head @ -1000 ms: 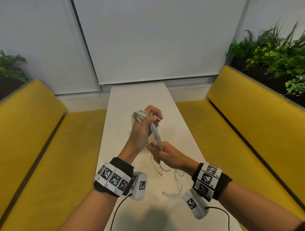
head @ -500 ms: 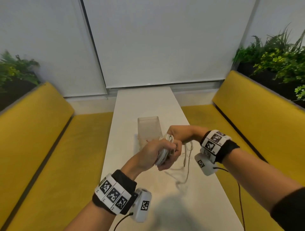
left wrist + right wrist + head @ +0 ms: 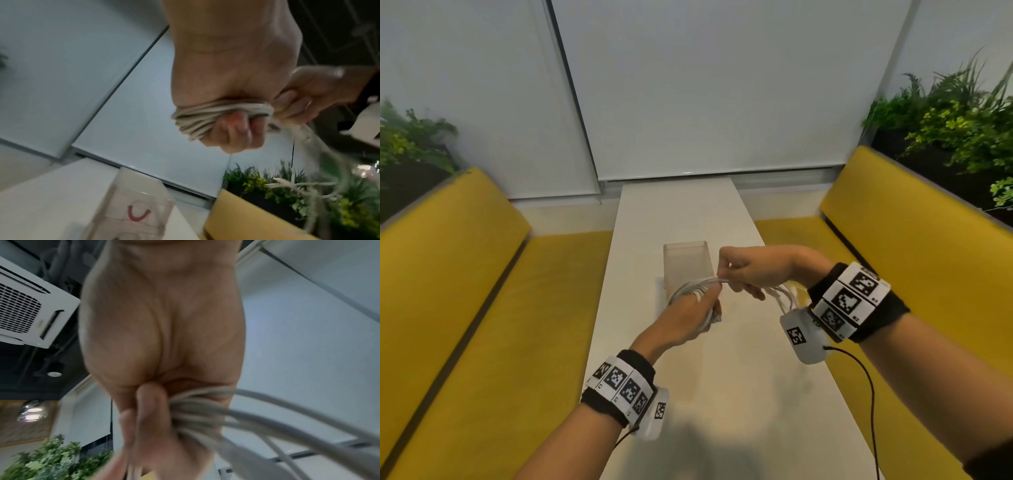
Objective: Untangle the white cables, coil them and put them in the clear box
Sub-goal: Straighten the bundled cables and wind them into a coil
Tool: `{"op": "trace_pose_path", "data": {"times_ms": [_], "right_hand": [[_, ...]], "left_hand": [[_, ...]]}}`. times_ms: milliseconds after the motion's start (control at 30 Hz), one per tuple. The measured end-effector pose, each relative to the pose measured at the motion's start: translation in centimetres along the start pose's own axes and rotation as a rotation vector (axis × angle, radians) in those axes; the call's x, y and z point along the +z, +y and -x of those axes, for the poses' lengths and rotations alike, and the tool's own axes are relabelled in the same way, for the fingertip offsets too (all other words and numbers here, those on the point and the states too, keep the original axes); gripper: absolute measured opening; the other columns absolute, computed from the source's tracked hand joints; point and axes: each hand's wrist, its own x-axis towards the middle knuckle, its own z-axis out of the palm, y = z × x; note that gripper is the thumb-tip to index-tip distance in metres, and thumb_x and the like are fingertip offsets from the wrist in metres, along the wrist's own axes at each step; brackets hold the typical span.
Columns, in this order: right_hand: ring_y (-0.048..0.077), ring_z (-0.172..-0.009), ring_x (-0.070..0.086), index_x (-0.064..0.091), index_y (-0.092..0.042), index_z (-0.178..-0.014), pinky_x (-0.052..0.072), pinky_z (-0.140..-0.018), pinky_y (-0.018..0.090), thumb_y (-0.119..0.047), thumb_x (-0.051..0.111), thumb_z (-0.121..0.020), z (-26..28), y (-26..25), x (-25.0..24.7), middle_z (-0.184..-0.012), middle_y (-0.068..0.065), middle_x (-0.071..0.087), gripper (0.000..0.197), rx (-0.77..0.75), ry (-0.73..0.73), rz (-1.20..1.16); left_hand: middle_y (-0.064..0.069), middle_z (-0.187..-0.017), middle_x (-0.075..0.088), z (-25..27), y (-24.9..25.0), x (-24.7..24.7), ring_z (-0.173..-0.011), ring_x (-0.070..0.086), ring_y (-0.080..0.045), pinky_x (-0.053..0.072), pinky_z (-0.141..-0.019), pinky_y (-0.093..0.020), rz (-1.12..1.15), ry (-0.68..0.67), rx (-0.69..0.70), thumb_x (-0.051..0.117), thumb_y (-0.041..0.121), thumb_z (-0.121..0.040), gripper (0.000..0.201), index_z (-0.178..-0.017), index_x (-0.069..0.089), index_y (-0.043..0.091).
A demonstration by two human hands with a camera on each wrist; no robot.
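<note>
White cables (image 3: 697, 286) coiled round left hand (image 3: 690, 317), right hand (image 3: 748, 270) pinching strands

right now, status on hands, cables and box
Left hand grips the white cable coil. Right hand pinches strands at the coil's top, loose tails hanging. Clear box upright on the white table behind; nothing blocks it.

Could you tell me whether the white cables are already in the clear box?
Not yet: the white cables are wound around the left hand, in front of the clear box; the right hand pinches them.
</note>
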Motion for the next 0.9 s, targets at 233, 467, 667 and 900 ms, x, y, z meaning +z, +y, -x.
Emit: {"op": "trace_pose_path", "data": {"times_ms": [233, 467, 667, 900], "right_hand": [[0.000, -0.050, 0.047, 0.039, -0.007, -0.102, 0.042, -0.050, 0.017, -0.030, 0.037, -0.105, -0.8, -1.0, 5.5, -0.083, 0.005, 0.054, 0.023, -0.156, 0.409, -0.260], [0.004, -0.054, 0.044, 0.039, -0.020, -0.097, 0.035, -0.053, 0.019, -0.028, 0.039, -0.105, -1.0, -1.1, 11.0, -0.069, -0.006, 0.049, 0.011, -0.339, 0.637, -0.403], [0.007, -0.061, 0.042, 0.049, -0.001, -0.093, 0.037, -0.058, 0.024, -0.023, 0.036, -0.106, -1.4, -1.1, 12.1, -0.071, -0.003, 0.047, 0.029, -0.440, 0.589, -0.505], [0.015, -0.053, 0.041, 0.047, -0.012, -0.079, 0.040, -0.053, 0.027, -0.044, 0.039, -0.102, -2.8, -0.2, 11.6, -0.065, 0.006, 0.043, 0.040, -0.376, 0.284, -0.635]], "left_hand": [[0.004, -0.046, 0.034, -1.9, 0.5, -0.3, -0.039, 0.031, -0.008, 0.023, -0.043, -0.023, 0.236, 0.246, 0.215, 0.025, 0.099, -0.068, 0.094, -0.073, 0.056, 0.011], [0.003, -0.066, 0.054, -2.3, 2.1, -1.2, -0.057, 0.047, -0.012, 0.039, -0.050, -0.020, 0.509, 0.365, 0.427, 0.059, 0.044, -0.085, 0.038, -0.087, 0.063, 0.005], [-0.003, -0.049, 0.039, -1.8, 3.5, -2.1, -0.040, 0.032, -0.013, 0.019, -0.040, -0.028, 0.696, 0.170, 0.510, 0.055, 0.032, -0.084, 0.031, -0.090, 0.062, 0.002], [-0.010, -0.050, 0.050, -0.6, 4.8, -2.3, -0.044, 0.048, -0.023, 0.039, -0.048, -0.029, 0.901, -0.050, 0.564, 0.059, 0.026, -0.080, 0.024, -0.075, 0.052, 0.004]]}}
